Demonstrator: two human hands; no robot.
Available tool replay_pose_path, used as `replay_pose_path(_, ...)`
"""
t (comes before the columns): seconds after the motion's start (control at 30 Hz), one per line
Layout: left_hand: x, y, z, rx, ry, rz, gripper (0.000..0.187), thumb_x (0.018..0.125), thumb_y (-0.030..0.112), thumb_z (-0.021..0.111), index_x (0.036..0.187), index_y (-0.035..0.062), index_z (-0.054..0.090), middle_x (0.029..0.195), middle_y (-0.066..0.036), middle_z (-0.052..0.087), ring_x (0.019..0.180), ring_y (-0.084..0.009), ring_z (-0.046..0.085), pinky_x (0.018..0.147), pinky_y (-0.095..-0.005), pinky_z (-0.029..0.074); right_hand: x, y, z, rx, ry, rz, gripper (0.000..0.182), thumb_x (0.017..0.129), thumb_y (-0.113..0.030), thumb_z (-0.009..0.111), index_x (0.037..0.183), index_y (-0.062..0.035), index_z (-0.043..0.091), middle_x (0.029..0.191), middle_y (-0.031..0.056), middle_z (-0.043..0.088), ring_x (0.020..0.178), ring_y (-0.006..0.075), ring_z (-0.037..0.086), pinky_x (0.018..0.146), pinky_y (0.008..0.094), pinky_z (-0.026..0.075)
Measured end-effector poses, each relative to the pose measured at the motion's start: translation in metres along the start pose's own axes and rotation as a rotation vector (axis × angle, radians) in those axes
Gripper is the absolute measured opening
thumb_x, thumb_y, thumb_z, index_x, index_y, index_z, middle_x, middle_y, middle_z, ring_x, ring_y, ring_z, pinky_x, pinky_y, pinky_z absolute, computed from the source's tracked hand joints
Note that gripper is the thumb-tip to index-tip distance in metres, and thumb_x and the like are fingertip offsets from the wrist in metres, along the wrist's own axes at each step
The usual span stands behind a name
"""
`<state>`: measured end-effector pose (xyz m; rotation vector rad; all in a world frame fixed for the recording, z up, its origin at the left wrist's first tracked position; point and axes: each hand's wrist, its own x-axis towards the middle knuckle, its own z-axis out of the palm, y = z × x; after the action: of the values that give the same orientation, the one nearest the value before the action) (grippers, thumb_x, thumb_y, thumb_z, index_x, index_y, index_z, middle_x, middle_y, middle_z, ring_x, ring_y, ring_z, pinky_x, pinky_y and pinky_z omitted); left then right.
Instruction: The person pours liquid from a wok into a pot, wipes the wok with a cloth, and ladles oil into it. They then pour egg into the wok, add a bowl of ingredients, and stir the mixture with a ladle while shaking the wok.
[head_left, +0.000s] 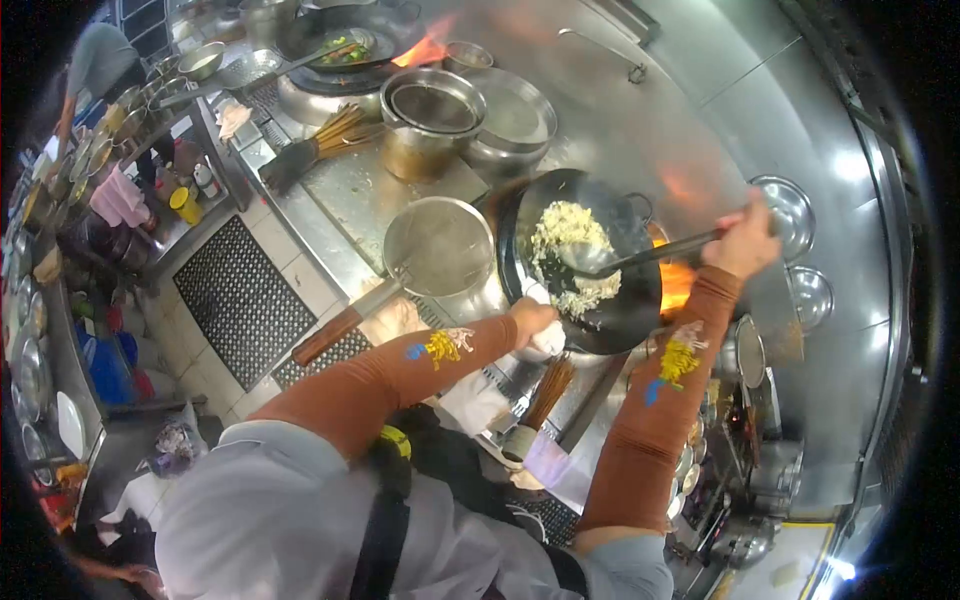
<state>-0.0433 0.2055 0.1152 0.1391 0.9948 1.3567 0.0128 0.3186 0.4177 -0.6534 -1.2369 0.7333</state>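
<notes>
A black wok (635, 225) sits tilted over orange flames, with pale yellow and white food (570, 228) inside. My left hand (532, 322) is closed round a white cloth (547, 340) at the wok's near left edge. In my right hand (745, 240), above the wok's right side, is the dark handle of a ladle (665, 250). The ladle's bowl rests among the food. Brown sleeves cover both forearms.
A round strainer (438, 247) with a wooden handle lies left of the wok. Behind it stands a metal pot (430, 150). Another wok (385, 40) with green food is near flames at the top. A bamboo brush (340, 132) lies on the counter. Someone's grey sleeve (100, 62) shows far left.
</notes>
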Motion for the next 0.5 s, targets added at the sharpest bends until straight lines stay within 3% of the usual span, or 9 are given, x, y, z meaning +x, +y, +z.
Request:
replay_pose_path(0.03, 0.005, -0.004, -0.003, -0.038, -0.032, -0.019, 0.014, 0.079, 0.005, 0.058, 0.079, -0.0084, 0.063, 0.074, -0.017, 0.065, 0.062, -0.0285, 0.066, 0.05, -0.0426, 0.054, -0.018, -0.038, 0.009, 0.064, 0.006, -0.019, 0.006, 0.08, -0.006, 0.065, 0.079, -0.0044, 0.06, 0.054, 0.0023, 0.052, 0.046, 0.012, 0.049, 0.043, 0.0248, 0.038)
replay_pose_path(0.13, 0.012, -0.007, -0.006, 0.04, -0.084, -0.052, 0.017, 0.08, 0.008, 0.059, 0.081, -0.0083, 0.063, 0.074, -0.017, 0.065, 0.063, -0.0285, 0.066, 0.051, -0.0433, 0.055, -0.012, 0.013, 0.0, 0.098, 0.087, 0.032, 0.008, 0.081, -0.008, 0.066, 0.077, -0.0041, 0.059, 0.052, 0.0023, 0.051, 0.044, 0.0103, 0.047, 0.04, 0.0245, 0.036)
replay_pose_path(0.17, 0.006, -0.002, -0.004, 0.063, -0.068, -0.067, 0.017, 0.08, 0.008, 0.059, 0.082, -0.0088, 0.063, 0.074, -0.016, 0.064, 0.063, -0.0281, 0.066, 0.052, -0.044, 0.055, -0.012, 0.039, -0.002, 0.153, -0.1, 0.119, 0.008, 0.082, -0.007, 0.064, 0.077, -0.0023, 0.06, 0.054, 0.0024, 0.051, 0.042, 0.0089, 0.045, 0.038, 0.0238, 0.035)
replay_pose_path(0.33, 0.028, -0.012, -0.007, 0.066, 0.003, 0.014, 0.021, 0.079, 0.009, 0.06, 0.084, -0.0108, 0.062, 0.079, -0.018, 0.064, 0.066, -0.0305, 0.066, 0.051, -0.0462, 0.055, 0.017, -0.024, -0.039, 0.008, 0.093, 0.055, 0.013, 0.082, -0.006, 0.062, 0.072, -0.002, 0.057, 0.056, 0.0015, 0.05, 0.041, 0.0079, 0.043, 0.038, 0.022, 0.034)
replay_pose_path(0.4, 0.033, -0.022, -0.006, 0.098, 0.035, -0.01, 0.026, 0.078, 0.014, 0.06, 0.083, -0.0112, 0.063, 0.085, -0.022, 0.064, 0.069, -0.0356, 0.066, 0.049, -0.0507, 0.055, 0.019, 0.011, -0.065, -0.087, 0.128, -0.001, 0.016, 0.083, -0.007, 0.063, 0.07, -0.0039, 0.055, 0.055, 0.002, 0.051, 0.04, 0.008, 0.042, 0.038, 0.0224, 0.035)
replay_pose_path(0.47, 0.024, -0.014, -0.006, 0.056, -0.008, -0.002, 0.026, 0.078, 0.014, 0.06, 0.084, -0.0112, 0.062, 0.079, -0.02, 0.065, 0.064, -0.034, 0.067, 0.049, -0.049, 0.055, 0.012, 0.043, -0.056, -0.094, 0.182, -0.043, 0.016, 0.084, -0.008, 0.062, 0.07, -0.0049, 0.055, 0.054, 0.0019, 0.05, 0.04, 0.0077, 0.042, 0.038, 0.0224, 0.035)
replay_pose_path(0.5, 0.023, -0.016, -0.006, 0.055, -0.028, -0.024, 0.026, 0.077, 0.013, 0.06, 0.084, -0.0112, 0.062, 0.078, -0.02, 0.065, 0.062, -0.0336, 0.067, 0.049, -0.0487, 0.055, 0.009, 0.045, -0.051, 0.004, 0.149, 0.078, 0.016, 0.084, -0.008, 0.062, 0.07, -0.0074, 0.054, 0.053, 0.0018, 0.05, 0.04, 0.0076, 0.042, 0.037, 0.0229, 0.035)
